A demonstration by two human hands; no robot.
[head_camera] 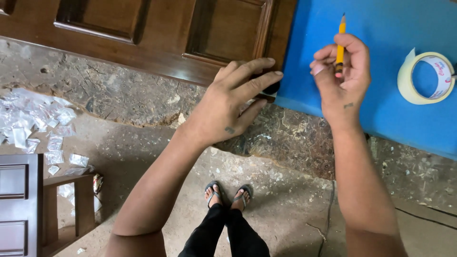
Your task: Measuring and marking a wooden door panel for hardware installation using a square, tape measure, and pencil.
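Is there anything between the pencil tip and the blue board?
Nothing visible. The right hand holds the yellow pencil over bare blue board; the tape roll lies off to the side.

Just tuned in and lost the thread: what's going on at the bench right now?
A person stands at a rough, worn workbench. Their right hand holds a yellow pencil upright over a blue panel. Their left hand rests at the corner of a dark wooden panelled door, its fingers over a small dark object that is mostly hidden. A roll of masking tape lies on the blue panel, apart from both hands.
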